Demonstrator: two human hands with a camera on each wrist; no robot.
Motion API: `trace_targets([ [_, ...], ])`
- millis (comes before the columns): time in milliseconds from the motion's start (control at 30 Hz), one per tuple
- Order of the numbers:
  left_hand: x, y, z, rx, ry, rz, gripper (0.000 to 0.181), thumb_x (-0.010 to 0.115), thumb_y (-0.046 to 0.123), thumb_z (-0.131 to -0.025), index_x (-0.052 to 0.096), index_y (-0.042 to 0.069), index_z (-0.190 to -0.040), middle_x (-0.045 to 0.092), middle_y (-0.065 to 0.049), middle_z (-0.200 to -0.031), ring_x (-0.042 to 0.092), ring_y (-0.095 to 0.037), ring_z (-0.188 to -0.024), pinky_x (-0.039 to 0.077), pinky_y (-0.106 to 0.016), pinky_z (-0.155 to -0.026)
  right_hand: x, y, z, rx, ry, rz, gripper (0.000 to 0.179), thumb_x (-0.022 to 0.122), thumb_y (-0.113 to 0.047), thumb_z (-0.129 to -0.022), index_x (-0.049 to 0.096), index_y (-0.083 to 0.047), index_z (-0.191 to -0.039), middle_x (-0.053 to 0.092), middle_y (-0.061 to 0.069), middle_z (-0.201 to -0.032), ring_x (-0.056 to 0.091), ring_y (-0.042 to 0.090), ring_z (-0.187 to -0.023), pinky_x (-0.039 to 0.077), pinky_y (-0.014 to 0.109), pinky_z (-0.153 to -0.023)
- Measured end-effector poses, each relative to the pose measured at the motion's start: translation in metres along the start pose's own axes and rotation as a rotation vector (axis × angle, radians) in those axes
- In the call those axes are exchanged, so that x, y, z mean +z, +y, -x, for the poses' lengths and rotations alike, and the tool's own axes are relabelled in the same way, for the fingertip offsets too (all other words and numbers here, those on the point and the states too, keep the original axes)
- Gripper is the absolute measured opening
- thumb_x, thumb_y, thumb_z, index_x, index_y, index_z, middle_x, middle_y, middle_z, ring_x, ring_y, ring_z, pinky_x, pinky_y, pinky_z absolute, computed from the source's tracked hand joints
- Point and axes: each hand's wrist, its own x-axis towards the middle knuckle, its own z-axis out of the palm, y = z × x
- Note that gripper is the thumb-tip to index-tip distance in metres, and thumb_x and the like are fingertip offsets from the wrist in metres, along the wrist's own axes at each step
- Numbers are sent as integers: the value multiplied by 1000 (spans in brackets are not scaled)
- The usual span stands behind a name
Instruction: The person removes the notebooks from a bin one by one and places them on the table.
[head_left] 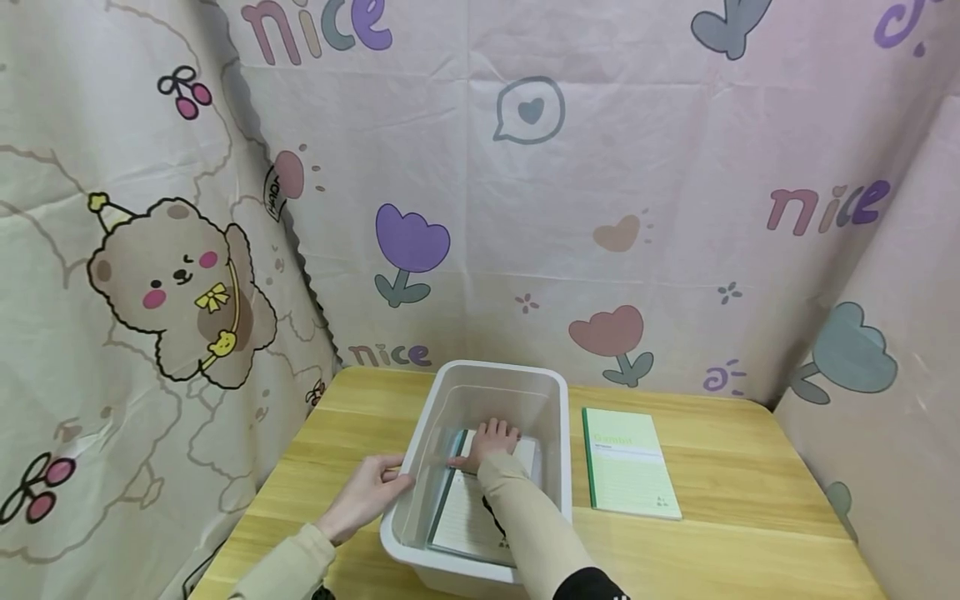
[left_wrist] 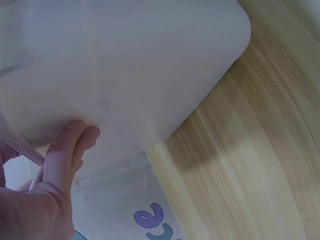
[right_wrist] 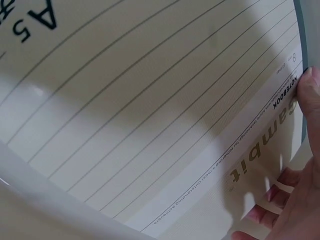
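Observation:
A white plastic bin [head_left: 416,542] stands on the table. My left hand [head_left: 369,492] pinches its left rim, with fingers [left_wrist: 60,155] on the outer wall. Inside the bin lies a pale lined notebook [head_left: 467,515] with a teal spine; its cover reads Gambit and A5. My right hand [head_left: 489,448] reaches into the bin and holds this notebook near its far end. The thumb [right_wrist: 311,92] is at the spine edge, and the other fingers [right_wrist: 275,197] bend at the top edge. The right forearm covers part of the notebook, so whether others lie beneath is hidden.
To the right of the bin, a similar notebook [head_left: 633,462] with a green spine lies flat on the wooden table [head_left: 735,492]. Printed cloth [head_left: 525,208] hangs behind the table and along both sides.

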Motion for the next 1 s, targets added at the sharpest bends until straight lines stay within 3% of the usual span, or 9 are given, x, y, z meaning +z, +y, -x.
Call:
trace_targets([
  [633,1,2,0,-14,17,-6,48,56,6,-96,48,-19,-137,64,-41,-119,70,-50,-102,66,-44,-75,-10,-2,-2,-25,29,69,109,67,-88,-62,55,-7,-132,59,12,-129,52,30,-124,42,52,-111],
  [1000,2,1,0,-5,8,10,50,57,6,-95,47,-20,-137,64,-41,-116,72,-49,-98,66,-42,-73,-22,-2,-1,-82,73,79,106,70,-88,-59,55,-6,-125,64,14,-121,59,30,-116,47,47,-105],
])
